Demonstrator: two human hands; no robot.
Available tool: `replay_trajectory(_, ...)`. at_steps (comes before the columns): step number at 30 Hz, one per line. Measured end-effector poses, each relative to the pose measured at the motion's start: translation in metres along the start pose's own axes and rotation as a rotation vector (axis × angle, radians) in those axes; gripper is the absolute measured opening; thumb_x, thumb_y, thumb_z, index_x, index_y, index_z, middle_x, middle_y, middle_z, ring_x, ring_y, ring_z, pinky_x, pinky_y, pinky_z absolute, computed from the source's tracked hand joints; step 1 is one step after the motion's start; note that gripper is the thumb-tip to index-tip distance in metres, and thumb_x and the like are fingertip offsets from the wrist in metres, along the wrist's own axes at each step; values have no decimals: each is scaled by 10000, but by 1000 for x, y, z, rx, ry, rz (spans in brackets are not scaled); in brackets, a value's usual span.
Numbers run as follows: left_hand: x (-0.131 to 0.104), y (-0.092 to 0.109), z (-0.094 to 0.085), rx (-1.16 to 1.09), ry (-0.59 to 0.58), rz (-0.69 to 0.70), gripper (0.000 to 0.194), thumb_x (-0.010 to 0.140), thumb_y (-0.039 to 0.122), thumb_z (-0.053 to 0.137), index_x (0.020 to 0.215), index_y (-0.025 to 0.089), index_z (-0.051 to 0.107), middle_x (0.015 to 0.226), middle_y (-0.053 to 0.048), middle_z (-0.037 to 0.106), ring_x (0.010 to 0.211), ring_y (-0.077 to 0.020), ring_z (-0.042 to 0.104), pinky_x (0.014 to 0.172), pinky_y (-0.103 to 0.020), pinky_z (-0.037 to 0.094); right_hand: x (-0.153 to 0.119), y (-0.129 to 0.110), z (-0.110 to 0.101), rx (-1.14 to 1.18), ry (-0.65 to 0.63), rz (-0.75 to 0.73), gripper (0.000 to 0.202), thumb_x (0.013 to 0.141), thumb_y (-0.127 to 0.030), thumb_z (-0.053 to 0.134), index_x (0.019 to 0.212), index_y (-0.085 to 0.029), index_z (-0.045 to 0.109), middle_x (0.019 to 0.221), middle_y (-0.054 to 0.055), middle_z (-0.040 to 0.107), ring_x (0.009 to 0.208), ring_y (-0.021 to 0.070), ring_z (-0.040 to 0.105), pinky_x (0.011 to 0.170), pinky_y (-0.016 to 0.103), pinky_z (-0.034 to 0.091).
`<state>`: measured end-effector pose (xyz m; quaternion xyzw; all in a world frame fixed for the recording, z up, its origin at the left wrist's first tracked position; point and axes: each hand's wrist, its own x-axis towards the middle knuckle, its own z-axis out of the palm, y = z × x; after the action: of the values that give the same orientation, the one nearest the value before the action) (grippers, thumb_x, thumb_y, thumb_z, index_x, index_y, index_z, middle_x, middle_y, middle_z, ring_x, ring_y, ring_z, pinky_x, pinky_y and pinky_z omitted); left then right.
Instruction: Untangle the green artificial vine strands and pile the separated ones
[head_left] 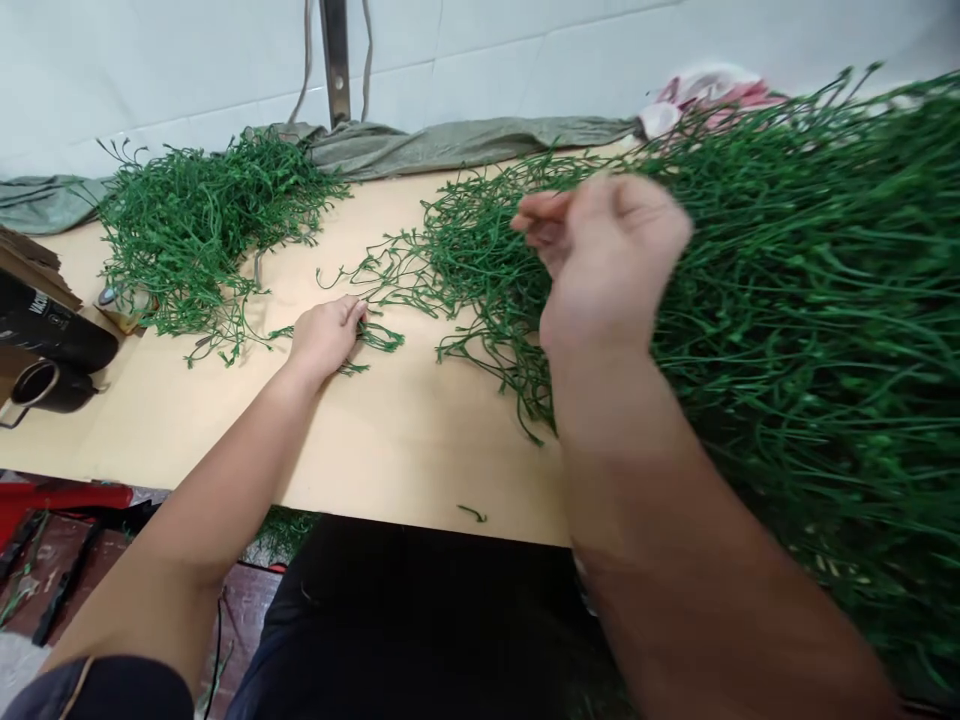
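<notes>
Hands [327, 336] [611, 260], two: left gripping one stem bunch [381, 340], right's grip unclear; two green heaps [202, 215] [810, 290].

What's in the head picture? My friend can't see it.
A left hand rests on some green stems on a table; the right hand, blurred, is raised before a big heap of more. A smaller heap and a mug are at left.

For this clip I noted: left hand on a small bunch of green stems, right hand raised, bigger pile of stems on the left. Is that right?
Not quite: the head view shows the bigger pile of stems on the right. The left hand is on a small bunch of green stems and the right hand is raised, as noted.
</notes>
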<state>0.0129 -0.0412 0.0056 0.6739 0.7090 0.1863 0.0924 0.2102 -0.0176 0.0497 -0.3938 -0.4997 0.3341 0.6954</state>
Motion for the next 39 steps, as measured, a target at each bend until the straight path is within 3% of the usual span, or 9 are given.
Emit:
replay_trajectory(2, -1, 0, 0, -10, 2, 4, 386, 879, 407, 309, 835, 223, 646, 818, -38, 675, 792, -191, 576, 710, -283, 374, 7, 20, -6, -395, 53, -70, 65, 816, -201, 527, 792, -158, 569, 950, 130, 607, 935, 211, 577, 887, 416, 439)
replay_trajectory(5, 0, -3, 1, -39, 1, 35, 386, 874, 416, 317, 820, 216, 643, 767, -27, 662, 724, -167, 560, 664, -268, 360, 10, 43, -9, -799, 88, -197, 405, 743, -245, 628, 1114, -90, 575, 1264, 213, 486, 1237, 332, 378, 1036, 494, 304)
replay_trajectory(9, 2, -7, 2, -99, -5, 84, 381, 867, 417, 335, 800, 194, 637, 727, -17, 639, 661, -138, 519, 624, -252, 346, -2, 52, -5, -980, -102, -346, 584, 816, -450, 507, 1298, -132, 416, 1370, 217, 363, 1243, 375, 319, 994, 574, 298)
replay_trajectory(13, 2, -9, 3, -159, -18, 123, 378, 859, 420, 349, 778, 172, 622, 677, -9, 593, 627, -119, 478, 595, -238, 338, -23, 52, 14, -1011, -465, -402, 529, 849, -430, 436, 1288, -135, 424, 1265, 176, 460, 1193, 346, 368, 986, 560, 326)
replay_trajectory(15, 1, -10, 3, -187, -34, 146, 375, 856, 420, 357, 759, 161, 610, 663, -6, 576, 623, -112, 467, 590, -232, 339, -33, 51, 23, -1004, -548, -418, 505, 846, -421, 443, 1270, -146, 450, 1271, 156, 465, 1201, 340, 360, 988, 546, 330)
replay_trajectory(24, 2, -13, 8, -313, -49, 211, 396, 861, 442, 350, 745, 151, 593, 658, -2, 560, 648, -105, 477, 608, -212, 375, -44, 41, 28, -967, -470, -409, 310, 838, -461, 472, 850, -208, 651, 1248, 102, 480, 1228, 350, 328, 1012, 561, 279)
replay_trajectory(29, 2, -14, 8, -346, -41, 215, 433, 866, 476, 335, 753, 145, 590, 664, -8, 556, 654, -104, 475, 609, -208, 380, -45, 42, 31, -902, -487, -428, 291, 850, -428, 463, 792, -216, 653, 1112, 90, 558, 1165, 312, 378, 1004, 553, 278)
replay_trajectory(33, 3, -14, 8, -378, -54, 233, 451, 875, 481, 323, 795, 138, 605, 686, -17, 572, 671, -109, 495, 649, -217, 401, -42, 48, 29, -852, -496, -339, 248, 857, -357, 456, 801, -214, 651, 966, 97, 598, 1064, 291, 431, 941, 527, 328)
replay_trajectory(39, 2, -12, 0, -229, 163, 266, 429, 893, 425, 324, 815, 149, 643, 844, -70, 625, 858, -157, 551, 831, -271, 406, -32, 45, 24, -711, -419, -271, 298, 886, -319, 385, 702, -202, 587, 832, 73, 591, 943, 231, 473, 912, 441, 371)
